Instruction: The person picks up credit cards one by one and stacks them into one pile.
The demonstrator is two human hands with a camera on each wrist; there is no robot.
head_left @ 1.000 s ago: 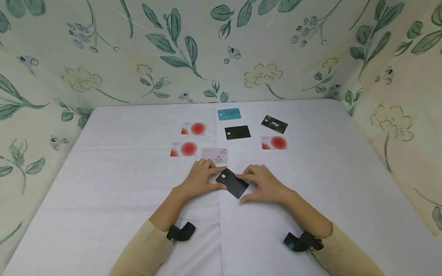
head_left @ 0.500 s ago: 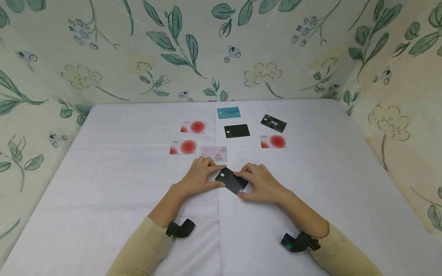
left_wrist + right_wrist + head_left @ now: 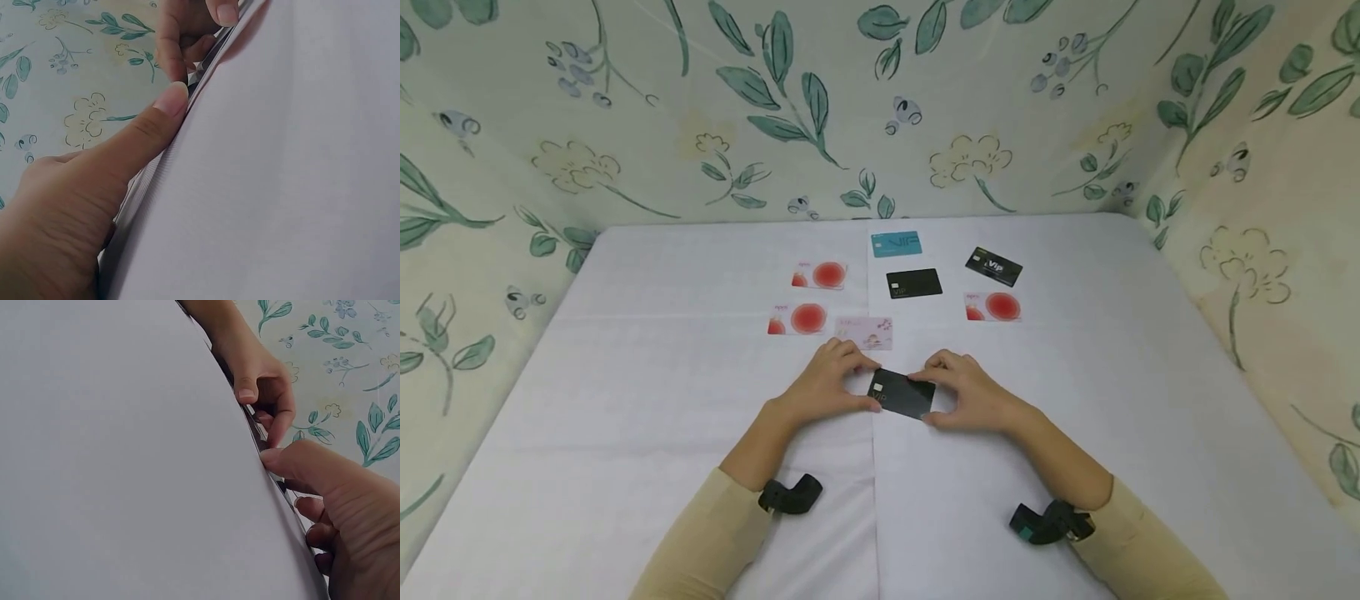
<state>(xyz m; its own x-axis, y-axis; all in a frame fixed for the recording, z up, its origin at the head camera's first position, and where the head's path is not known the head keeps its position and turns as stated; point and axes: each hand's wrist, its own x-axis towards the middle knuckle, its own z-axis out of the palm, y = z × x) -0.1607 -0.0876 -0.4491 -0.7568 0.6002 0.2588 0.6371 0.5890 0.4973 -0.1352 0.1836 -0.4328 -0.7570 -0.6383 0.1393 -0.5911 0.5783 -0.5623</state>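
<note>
A black VIP card with a silver chip lies on the white cloth between the two hands, its right end slightly nearer the body. My left hand pinches its left end, index fingertip at the upper corner and thumb at the lower. From the other side, my right hand holds the right end, index finger on the far edge and thumb by the lower right corner. Just beyond the left fingers is a pale pink card. Both wrist views show the left thumb and right thumb low at the cloth.
Farther back lie a blue VIP card, a black VIP card and a tilted black card. Red-circle cards lie at left and right. A patterned curtain hangs behind the table.
The black card between my hands has turned counterclockwise, from a steep slant to nearly level. The right thumb has come to the card's lower right corner. The other cards stay in place.
</note>
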